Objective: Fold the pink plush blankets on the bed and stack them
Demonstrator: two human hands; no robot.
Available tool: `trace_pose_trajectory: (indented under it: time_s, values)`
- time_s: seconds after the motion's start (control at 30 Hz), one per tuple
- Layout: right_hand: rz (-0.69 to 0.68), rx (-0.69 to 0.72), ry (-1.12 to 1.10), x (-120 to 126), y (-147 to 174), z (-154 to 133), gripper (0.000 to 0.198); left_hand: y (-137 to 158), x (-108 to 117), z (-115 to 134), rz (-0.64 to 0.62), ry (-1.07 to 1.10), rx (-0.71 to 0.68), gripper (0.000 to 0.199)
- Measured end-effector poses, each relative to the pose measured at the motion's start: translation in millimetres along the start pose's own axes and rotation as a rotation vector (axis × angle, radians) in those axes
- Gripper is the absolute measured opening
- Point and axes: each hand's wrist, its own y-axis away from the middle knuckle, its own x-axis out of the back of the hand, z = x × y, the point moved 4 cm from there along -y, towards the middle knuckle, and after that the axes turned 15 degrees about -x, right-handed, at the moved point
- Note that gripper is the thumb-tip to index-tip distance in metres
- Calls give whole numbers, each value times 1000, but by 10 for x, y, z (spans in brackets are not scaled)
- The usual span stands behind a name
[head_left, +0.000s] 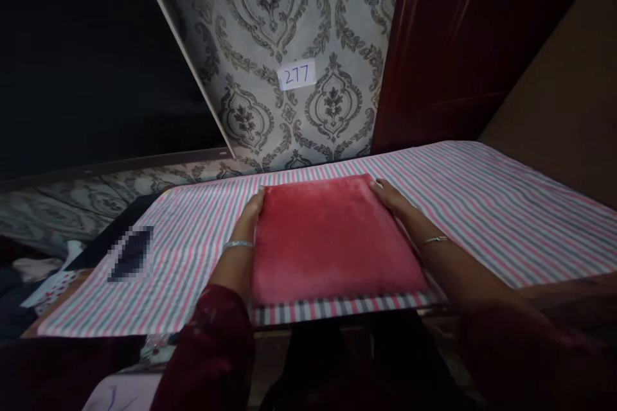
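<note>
A flat, square red plush cushion (332, 237) lies on a striped cloth (202, 231) in front of me. My left hand (251, 209) grips its left side near the far corner. On the opposite side, my right hand (389, 198) holds the edge near the far right corner, thumb along the top. The cushion hides most of the fingers of both hands. Its near edge sits just short of the cloth's front edge.
A dark screen (96, 64) stands at the left back. Patterned wallpaper with a paper label (297, 74) reading 277 is behind the table, beside a dark red glossy panel (443, 45). A blurred-out dark object (131, 254) lies on the cloth at left.
</note>
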Motion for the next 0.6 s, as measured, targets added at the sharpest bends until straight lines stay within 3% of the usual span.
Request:
trace_pose_trajectory:
  time_s: [0.1, 0.17, 0.3, 0.4, 0.6]
  values:
    - [-91, 10, -77, 74, 307, 294, 73, 385, 96, -105, -123, 137, 93, 52]
    - [-165, 41, -144, 61, 513, 459, 77, 668, 143, -166, -150, 196, 84, 50]
    - [-91, 133, -103, 19, 708, 593, 78, 1038, 202, -181, -31, -49, -93, 52]
    - [13, 150, -38, -5, 696, 595, 74, 1118, 173, -147, 70, -259, -113, 50]
    - [2, 121, -69, 44, 729, 546, 70, 1120, 184, -75, 72, -170, -56, 48]
